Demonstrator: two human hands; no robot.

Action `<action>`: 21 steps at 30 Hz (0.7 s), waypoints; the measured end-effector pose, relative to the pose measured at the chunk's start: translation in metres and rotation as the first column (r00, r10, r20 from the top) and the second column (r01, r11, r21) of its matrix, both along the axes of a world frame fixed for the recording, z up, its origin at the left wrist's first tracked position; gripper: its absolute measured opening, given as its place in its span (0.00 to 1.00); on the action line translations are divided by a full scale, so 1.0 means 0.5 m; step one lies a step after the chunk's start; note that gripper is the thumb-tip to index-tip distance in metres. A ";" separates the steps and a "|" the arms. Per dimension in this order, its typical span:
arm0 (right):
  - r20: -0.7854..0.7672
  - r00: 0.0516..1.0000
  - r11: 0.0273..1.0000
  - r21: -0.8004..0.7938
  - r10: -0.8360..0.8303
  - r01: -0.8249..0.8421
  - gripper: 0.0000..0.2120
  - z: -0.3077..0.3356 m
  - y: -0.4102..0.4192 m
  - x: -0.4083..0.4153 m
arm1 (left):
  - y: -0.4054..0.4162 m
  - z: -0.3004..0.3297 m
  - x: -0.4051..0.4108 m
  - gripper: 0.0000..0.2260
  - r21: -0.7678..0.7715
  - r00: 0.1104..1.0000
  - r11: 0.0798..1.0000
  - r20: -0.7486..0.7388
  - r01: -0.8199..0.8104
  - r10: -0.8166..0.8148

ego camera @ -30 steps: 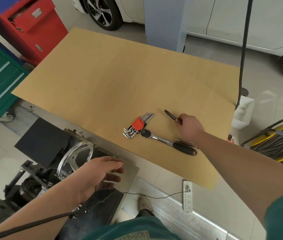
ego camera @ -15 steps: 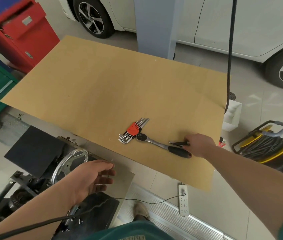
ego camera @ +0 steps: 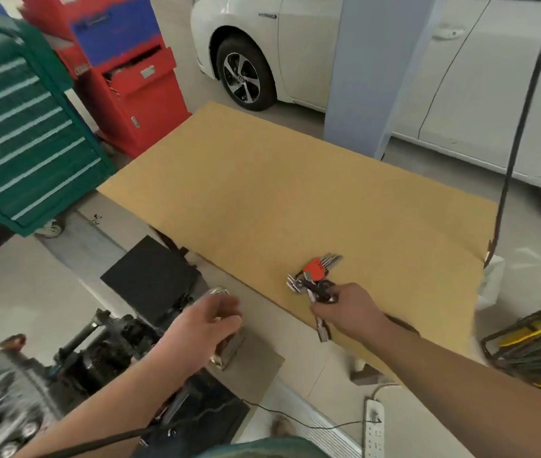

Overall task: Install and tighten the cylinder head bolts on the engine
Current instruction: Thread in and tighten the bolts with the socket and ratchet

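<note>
Where cardboard (ego camera: 262,193) covers concrete, tool chests (ego camera: 24,127) flank it.

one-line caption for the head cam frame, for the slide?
Right hand grips the ratchet beside the hex key set on the cardboard sheet; left hand over the engine stand handwheel.

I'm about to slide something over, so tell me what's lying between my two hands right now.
In the head view, only the bare near edge of the cardboard sheet and grey floor lie between the left hand and the right hand, which grips the ratchet.
</note>
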State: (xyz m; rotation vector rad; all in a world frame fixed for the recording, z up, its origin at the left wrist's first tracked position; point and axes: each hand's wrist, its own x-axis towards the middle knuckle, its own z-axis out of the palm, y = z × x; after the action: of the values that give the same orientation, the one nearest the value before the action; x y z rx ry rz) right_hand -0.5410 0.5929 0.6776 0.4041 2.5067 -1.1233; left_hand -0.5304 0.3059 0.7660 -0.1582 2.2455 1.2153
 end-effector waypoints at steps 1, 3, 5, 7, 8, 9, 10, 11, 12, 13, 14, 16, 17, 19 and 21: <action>0.040 0.999 0.993 -0.117 0.034 -0.029 0.13 0.027 -0.076 0.009 | -0.032 0.009 0.013 0.17 -0.163 0.971 0.980 -0.191 0.115 -0.145; 0.143 0.975 0.947 -0.300 0.167 -0.118 0.10 0.071 -0.220 0.033 | -0.096 0.026 0.044 0.24 -0.523 0.706 0.821 -0.491 0.229 -0.510; 0.165 0.920 0.882 -0.387 0.355 -0.271 0.06 0.100 -0.349 0.060 | -0.168 0.039 0.077 0.28 -0.683 0.452 0.675 -0.526 0.279 -0.720; 0.147 0.852 0.817 -0.402 0.503 -0.414 0.12 0.121 -0.452 0.083 | -0.254 0.043 0.108 0.29 -0.706 0.393 0.627 -0.501 0.330 -0.771; 0.155 0.822 0.795 -0.403 0.548 -0.454 0.12 0.131 -0.493 0.092 | -0.299 0.042 0.126 0.30 -0.689 0.414 0.631 -0.488 0.358 -0.768; 0.171 0.798 0.776 -0.416 0.579 -0.474 0.10 0.140 -0.528 0.097 | -0.342 0.039 0.146 0.30 -0.654 0.459 0.656 -0.483 0.377 -0.746; 0.189 0.773 0.758 -0.434 0.605 -0.487 0.07 0.151 -0.559 0.101 | -0.382 0.035 0.166 0.29 -0.606 0.524 0.699 -0.482 0.380 -0.702; 0.211 0.749 0.743 -0.448 0.628 -0.497 0.05 0.163 -0.589 0.103 | -0.419 0.034 0.187 0.27 -0.548 0.598 0.750 -0.477 0.370 -0.644; 0.239 0.721 0.731 -0.456 0.651 -0.508 0.04 0.176 -0.619 0.105 | -0.452 0.031 0.206 0.25 -0.491 0.658 0.803 -0.487 0.338 -0.574; 0.267 0.690 0.717 -0.466 0.673 -0.519 0.04 0.187 -0.648 0.107 | -0.480 0.023 0.226 0.24 -0.439 0.698 0.849 -0.509 0.293 -0.504; 0.294 0.655 0.701 -0.475 0.696 -0.531 0.06 0.197 -0.678 0.109 | -0.505 0.014 0.244 0.23 -0.400 0.723 0.883 -0.531 0.245 -0.442; 0.341 0.594 0.675 -0.509 0.728 -0.535 0.09 0.215 -0.730 0.110 | -0.550 -0.004 0.279 0.22 -0.364 0.748 0.923 -0.577 0.125 -0.329; 0.362 0.577 0.672 -0.520 0.732 -0.527 0.11 0.223 -0.753 0.112 | -0.574 -0.011 0.298 0.21 -0.333 0.758 0.942 -0.603 0.042 -0.247; 0.351 0.582 0.676 -0.475 0.733 -0.564 0.12 0.239 -0.790 0.116 | -0.623 -0.015 0.338 0.17 -0.195 0.793 0.970 -0.609 -0.143 -0.006; 0.270 0.638 0.690 -0.356 0.721 -0.630 0.08 0.255 -0.820 0.120 | -0.667 -0.019 0.378 0.14 -0.009 0.802 0.952 -0.541 -0.306 0.253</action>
State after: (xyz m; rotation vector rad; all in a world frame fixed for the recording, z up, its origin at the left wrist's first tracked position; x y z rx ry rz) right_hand -0.4811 0.1829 0.8053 -0.3560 1.8550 -0.8750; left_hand -0.3414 -0.0276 0.7563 -0.2164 2.8523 1.4413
